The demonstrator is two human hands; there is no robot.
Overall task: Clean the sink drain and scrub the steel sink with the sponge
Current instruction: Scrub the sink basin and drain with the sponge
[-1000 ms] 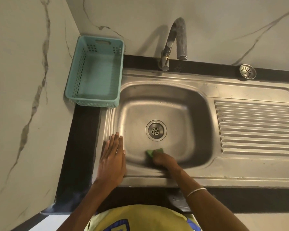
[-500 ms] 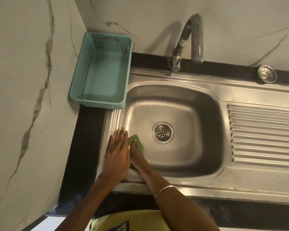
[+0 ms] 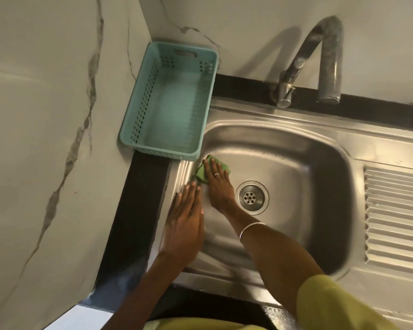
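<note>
The steel sink (image 3: 303, 158) fills the middle of the view, with its round drain (image 3: 251, 197) in the bottom of the basin. My right hand (image 3: 218, 186) presses a green sponge (image 3: 202, 173) flat against the basin's left wall, just left of the drain. The fingers cover most of the sponge. My left hand (image 3: 185, 225) lies flat, fingers together, on the sink's left rim beside the right hand, holding nothing.
A teal plastic basket (image 3: 134, 136) stands on the black counter at the sink's back left corner, close to the sponge. A curved steel tap (image 3: 329, 55) rises behind the basin. The ribbed drainboard (image 3: 396, 215) lies to the right. Marble walls close in at left and back.
My right hand has slid the sponge from the basin's front wall leftward, then up along the left wall toward the basket. The left hand stayed on the rim. The view moved closer.
</note>
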